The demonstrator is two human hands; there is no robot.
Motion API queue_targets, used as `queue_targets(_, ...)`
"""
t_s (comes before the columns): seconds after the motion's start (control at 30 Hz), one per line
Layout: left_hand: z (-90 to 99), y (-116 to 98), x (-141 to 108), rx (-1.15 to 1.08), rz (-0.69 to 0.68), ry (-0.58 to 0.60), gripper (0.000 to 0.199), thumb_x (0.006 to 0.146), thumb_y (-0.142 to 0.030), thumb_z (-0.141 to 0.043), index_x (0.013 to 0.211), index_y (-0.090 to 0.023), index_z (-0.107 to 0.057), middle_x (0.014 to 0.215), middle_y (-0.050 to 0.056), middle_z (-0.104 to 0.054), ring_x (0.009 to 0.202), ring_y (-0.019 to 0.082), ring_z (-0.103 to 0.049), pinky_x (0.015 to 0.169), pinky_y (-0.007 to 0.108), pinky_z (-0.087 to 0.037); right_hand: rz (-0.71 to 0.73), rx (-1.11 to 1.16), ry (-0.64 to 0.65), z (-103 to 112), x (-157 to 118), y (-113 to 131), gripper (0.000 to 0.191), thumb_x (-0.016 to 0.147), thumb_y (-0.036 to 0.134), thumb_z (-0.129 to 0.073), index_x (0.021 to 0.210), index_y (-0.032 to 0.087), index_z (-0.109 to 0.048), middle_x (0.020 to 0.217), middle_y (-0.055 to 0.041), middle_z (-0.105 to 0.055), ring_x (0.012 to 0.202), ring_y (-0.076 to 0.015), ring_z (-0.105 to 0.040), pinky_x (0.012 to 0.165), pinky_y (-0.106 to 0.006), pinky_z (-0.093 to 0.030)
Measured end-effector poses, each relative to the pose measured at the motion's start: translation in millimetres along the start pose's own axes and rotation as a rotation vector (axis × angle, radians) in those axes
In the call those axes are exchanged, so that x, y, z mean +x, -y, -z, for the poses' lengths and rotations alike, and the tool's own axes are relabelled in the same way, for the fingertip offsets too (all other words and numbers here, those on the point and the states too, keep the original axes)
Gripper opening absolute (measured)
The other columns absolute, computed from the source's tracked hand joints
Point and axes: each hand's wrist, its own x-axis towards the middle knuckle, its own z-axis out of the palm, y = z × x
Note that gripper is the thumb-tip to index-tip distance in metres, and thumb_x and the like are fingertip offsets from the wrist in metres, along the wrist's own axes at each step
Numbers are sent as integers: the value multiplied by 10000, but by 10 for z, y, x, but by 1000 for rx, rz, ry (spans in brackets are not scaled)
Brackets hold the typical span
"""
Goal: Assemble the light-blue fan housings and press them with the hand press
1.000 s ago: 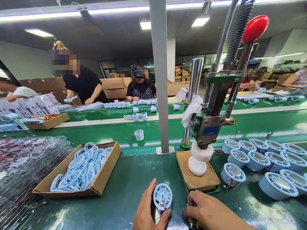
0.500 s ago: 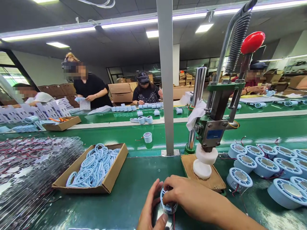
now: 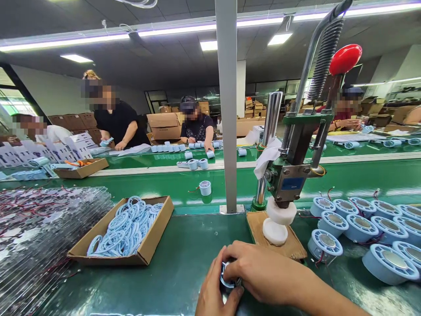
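Note:
Low at the front of the bench, my left hand [image 3: 212, 289] curls round the side of a small light blue round housing [image 3: 226, 284]. My right hand [image 3: 259, 270] reaches over it from the right, its bent fingers gripping the rim and inside. Most of the housing is hidden by my fingers. Just beyond my hands is a hand press [image 3: 291, 180] with a red knob and white round pads, its lower pad on a brown board [image 3: 256, 226]. Right of it stand several similar blue housings [image 3: 362, 226] with silver discs and thin wires.
A cardboard tray [image 3: 161, 230] of light blue rings sits left of my hands. Stacked clear sheets with red wires [image 3: 49, 232] fill the far left. A grey post [image 3: 229, 131] rises behind the bench. One housing [image 3: 205, 188] rests on the green belt; several co-workers sit or stand beyond.
My left hand has closed in tighter round the housing, its fingers meeting my right hand. Across the belt, a co-worker has reached out to a blue piece.

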Motion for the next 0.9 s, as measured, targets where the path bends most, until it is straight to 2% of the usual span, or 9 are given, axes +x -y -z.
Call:
queue_targets(0.07,-6,-7,-3,7,-5,-10,612,776,-304,-616,1364,-160,-527,1411,90,-557,1310,262,-513,1115,394,-406,20,-17,-26,-17,-6,-14,123,850,100,-569,879,197,-639,1166,0,-599,997,-150,-551,762,-229,-378)
queue_targets(0.2,-9,-29,-9,14,26,-4,670,744,-253,-631,1396,-196,-489,1438,67,-529,1324,255,-498,1093,397,-430,37,-24,-92,-61,10,-24,101,878,114,-603,838,207,-603,1011,45,-616,880,-112,-518,697,-219,-349)
queue_targets(0.33,5,-77,-24,15,98,2,736,723,-226,-630,1432,-208,-433,1471,60,-487,1346,253,-473,1106,420,-413,79,-45,-117,-80,36,-24,72,911,139,-594,864,193,-583,957,44,-633,836,-113,-485,721,-230,-354)
queue_targets(0.53,27,-150,-37,33,153,48,770,721,-232,-611,1458,-209,-389,1491,54,-462,1360,242,-454,1127,428,-377,67,-74,-108,-111,40,-36,78,882,157,-658,853,182,-591,959,45,-638,852,-124,-489,730,-243,-367)
queue_targets(0.7,34,-182,-32,38,199,77,812,702,-219,-606,1475,-201,-358,1506,52,-441,1370,241,-438,1130,412,-365,38,-81,-89,-150,52,-53,90,905,196,-632,817,182,-638,954,22,-651,891,-142,-526,735,-252,-398)
queue_targets(0.77,39,-186,-30,38,199,84,820,701,-215,-602,1481,-194,-348,1511,56,-433,1369,243,-439,1131,406,-360,29,-11,-92,-108,39,-75,90,919,170,-601,901,206,-681,1033,4,-652,955,-149,-556,797,-250,-431)
queue_targets(0.83,48,-181,-28,39,187,94,820,708,-217,-601,1486,-200,-340,1506,55,-443,1363,242,-445,1133,400,-353,11,109,-111,-35,-3,-113,288,914,95,-544,1118,256,-667,1164,-7,-624,1057,-145,-569,895,-244,-449)
queue_targets(0.9,64,-166,-25,39,176,116,830,717,-216,-599,1497,-219,-315,1480,51,-481,1352,240,-459,1126,398,-356,-51,202,-193,14,-69,-160,474,889,49,-497,1289,291,-578,1260,-14,-587,1126,-140,-567,964,-252,-448)
